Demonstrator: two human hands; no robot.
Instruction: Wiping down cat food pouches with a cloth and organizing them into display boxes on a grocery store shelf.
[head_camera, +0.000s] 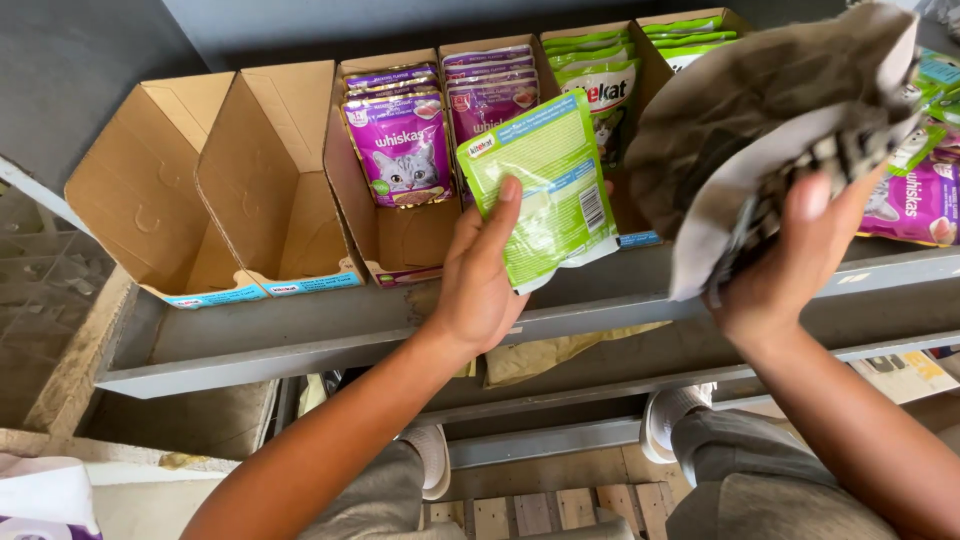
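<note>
While left hand (480, 275) pinches green pouch (545, 190) by lower edge, above shelf (300, 340) just before cartons, right hand (790, 250) grips crumpled grey bag (760, 110). Step, by look: shelving pouches. Next calls for dropping it upright into green-pouch carton (600, 75). Pouch flat, glossy, back outward. Left cartons (215, 190) hold nothing.
</note>
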